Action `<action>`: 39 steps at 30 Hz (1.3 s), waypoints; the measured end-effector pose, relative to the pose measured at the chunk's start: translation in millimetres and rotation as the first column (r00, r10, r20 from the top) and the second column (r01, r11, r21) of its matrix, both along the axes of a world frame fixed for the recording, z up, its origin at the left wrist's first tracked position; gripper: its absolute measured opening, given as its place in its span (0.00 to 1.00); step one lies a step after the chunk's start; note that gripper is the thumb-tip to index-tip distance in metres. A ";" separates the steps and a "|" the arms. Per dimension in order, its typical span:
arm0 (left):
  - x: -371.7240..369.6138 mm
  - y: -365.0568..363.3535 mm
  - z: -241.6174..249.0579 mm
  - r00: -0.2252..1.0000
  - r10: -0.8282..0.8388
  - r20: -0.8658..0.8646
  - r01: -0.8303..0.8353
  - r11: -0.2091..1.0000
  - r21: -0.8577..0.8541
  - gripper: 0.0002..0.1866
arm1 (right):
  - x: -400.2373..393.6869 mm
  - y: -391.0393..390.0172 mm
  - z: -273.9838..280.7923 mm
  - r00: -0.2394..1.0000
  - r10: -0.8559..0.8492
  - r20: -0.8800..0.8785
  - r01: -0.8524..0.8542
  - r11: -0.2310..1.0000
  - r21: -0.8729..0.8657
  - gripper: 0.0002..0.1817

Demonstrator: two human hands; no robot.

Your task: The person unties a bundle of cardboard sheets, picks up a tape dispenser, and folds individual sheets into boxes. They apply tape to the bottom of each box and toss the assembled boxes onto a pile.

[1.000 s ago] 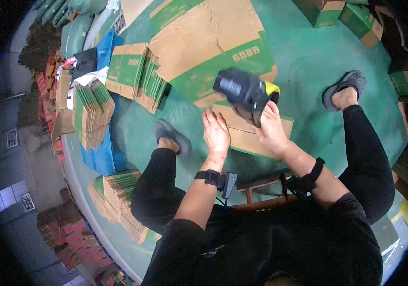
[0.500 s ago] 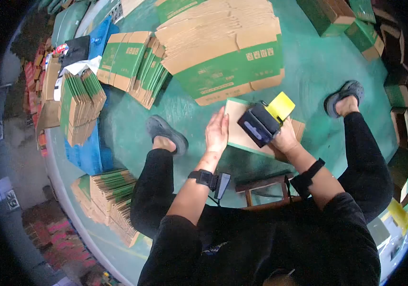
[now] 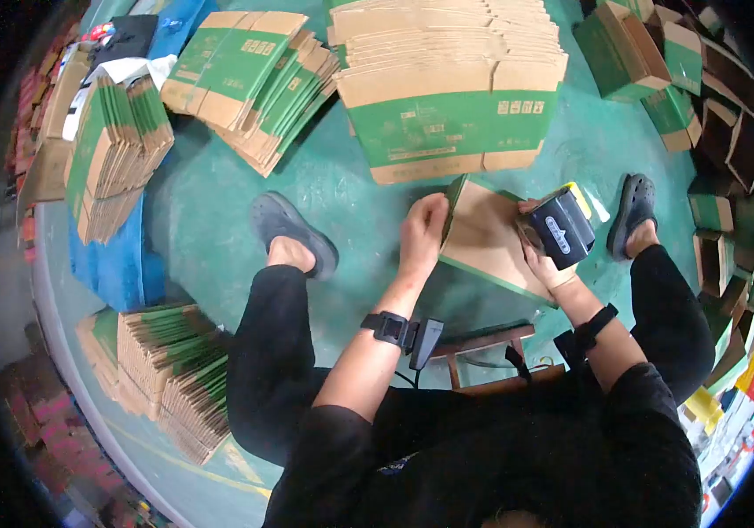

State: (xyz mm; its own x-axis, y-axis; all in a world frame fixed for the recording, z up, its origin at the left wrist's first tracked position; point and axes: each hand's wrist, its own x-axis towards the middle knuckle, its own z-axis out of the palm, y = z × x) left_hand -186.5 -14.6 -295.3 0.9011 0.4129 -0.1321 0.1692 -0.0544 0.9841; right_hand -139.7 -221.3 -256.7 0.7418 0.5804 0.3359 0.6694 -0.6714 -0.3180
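Observation:
A green and brown cardboard box (image 3: 491, 233) stands between my knees, with a plain brown face turned up. My left hand (image 3: 425, 231) is at its left edge, the fingers curled over the cardboard there. In my right hand (image 3: 546, 262) is a black tape dispenser (image 3: 562, 231) with a yellow part behind it, held against the right side of the box. Part of the right hand's grip is hidden behind the dispenser.
A large stack of flattened cartons (image 3: 456, 123) lies ahead, with tied bundles (image 3: 231, 70) to its left. More flat cartons (image 3: 161, 370) stand by my left leg. Formed boxes (image 3: 619, 53) pile up on the right. A wooden stool (image 3: 482, 343) is close below the box.
The tape dispenser has moved right, off the middle of the box's face, and has turned. My left hand has curled its fingers at the box's edge. The whole view has shifted.

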 end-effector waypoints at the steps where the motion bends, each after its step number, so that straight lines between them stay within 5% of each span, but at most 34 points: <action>1: -2.8 -0.3 -1.6 1.000 -0.021 0.003 0.021 1.000 -0.009 0.14 | -8.2 0.8 -8.6 1.000 -0.021 0.003 0.021 1.000 -0.009 0.18; 3: 8.8 -9.2 -0.9 0.972 -0.190 0.136 0.078 0.813 0.577 0.17 | -18.3 1.3 -30.4 0.832 0.049 -0.553 0.133 0.949 0.285 0.26; 4: 22.2 -13.2 4.1 0.932 -0.343 0.115 0.273 0.875 0.399 0.19 | -8.6 -9.3 -22.7 0.685 0.108 -0.720 0.265 0.884 0.385 0.31; 5: 29.3 -19.3 30.9 0.901 -0.409 -0.142 0.405 0.912 -0.061 0.16 | 2.9 1.6 51.1 0.972 -0.028 -0.234 0.004 0.995 -0.103 0.30; 6: 27.0 -26.4 -14.4 0.886 -0.458 0.074 0.464 0.876 -0.132 0.16 | 3.4 0.0 54.9 0.978 -0.164 -0.130 0.137 0.972 -0.193 0.30; 7: 29.4 -21.5 -10.9 0.846 -0.528 0.078 0.440 0.773 0.457 0.19 | -0.9 -4.3 41.7 0.971 -0.194 -0.144 0.154 0.957 -0.247 0.21; 8: 25.7 -19.7 -27.7 0.919 -0.385 0.091 0.391 0.848 -0.359 0.27 | 0.0 -11.1 34.1 0.961 -0.211 -0.178 0.154 0.945 -0.288 0.14; 9: 12.3 -12.4 -23.3 0.935 -0.354 -0.027 0.355 0.929 0.106 0.30 | 1.8 -6.5 58.5 0.822 -0.373 -0.432 0.171 0.883 -0.437 0.12; 10: 7.3 1.3 -44.1 0.931 -0.328 -0.159 0.364 0.838 0.407 0.30 | 5.2 -3.9 35.5 0.911 -0.142 -0.386 -0.054 0.889 -0.455 0.11; 12: 8.0 -6.7 -18.6 0.919 -0.380 -0.101 0.391 0.854 0.343 0.30 | 3.1 -9.3 -56.9 0.999 -0.011 -0.039 0.012 1.000 0.026 0.13; 15: 6.9 -2.2 -32.3 0.912 -0.390 -0.125 0.409 0.864 0.294 0.30 | 3.9 -11.7 -50.1 0.999 0.036 -0.040 -0.028 0.982 0.185 0.21; 16: 7.2 -1.8 -32.3 0.917 -0.382 -0.116 0.399 0.866 0.301 0.30 | 2.4 -12.8 -44.1 0.999 0.044 -0.028 -0.038 0.981 0.188 0.21; 18: 6.7 -1.2 -29.0 0.918 -0.386 -0.090 0.395 0.878 0.269 0.30 | -0.7 -12.4 -32.5 0.983 -0.006 -0.182 -0.012 0.995 -0.099 0.22; 22: 6.0 -1.9 -20.7 0.916 -0.363 -0.173 0.401 0.859 0.319 0.30 | 3.0 -8.8 -45.8 0.996 0.032 -0.081 -0.033 0.999 -0.010 0.24; 24: 4.7 -0.5 -20.9 0.916 -0.372 -0.149 0.400 0.857 0.326 0.31 | 2.9 -6.0 -46.2 0.980 0.063 -0.190 -0.041 0.992 0.122 0.23; 38: 3.3 -3.0 -24.0 0.937 -0.317 -0.146 0.348 0.873 0.343 0.27 | 3.2 -7.1 -65.4 0.999 -0.039 0.008 0.040 0.998 -0.047 0.17; 39: 2.3 -10.6 -13.6 0.967 -0.250 -0.048 0.227 0.765 0.602 0.25 | 3.4 -8.5 -68.5 0.998 -0.036 0.044 0.038 0.998 -0.048 0.14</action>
